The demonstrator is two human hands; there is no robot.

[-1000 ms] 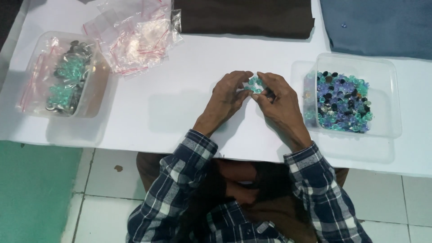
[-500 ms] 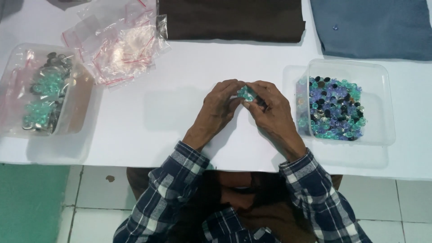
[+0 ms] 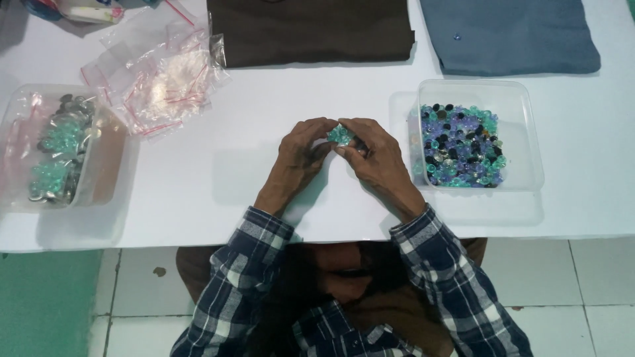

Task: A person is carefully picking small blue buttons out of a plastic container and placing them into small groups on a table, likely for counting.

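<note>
We hold a small bunch of green beads point(image 3: 340, 135) between both hands, over the middle of the white table point(image 3: 264, 99). Our left hand point(image 3: 301, 151) pinches it from one side and our right hand point(image 3: 372, 153) pinches it from the other, fingertips pressed tight on it. Just beside our right hand sits a clear tub point(image 3: 522, 132) full of blue, green and dark beads. Far to our left is another tub point(image 3: 99, 165) with filled little bags. Empty little bags point(image 3: 159, 82) lie behind it.

Probably a home craft table point(image 3: 264, 132): bead tub point(image 3: 522, 132), folded cloths point(image 3: 311, 30).
</note>
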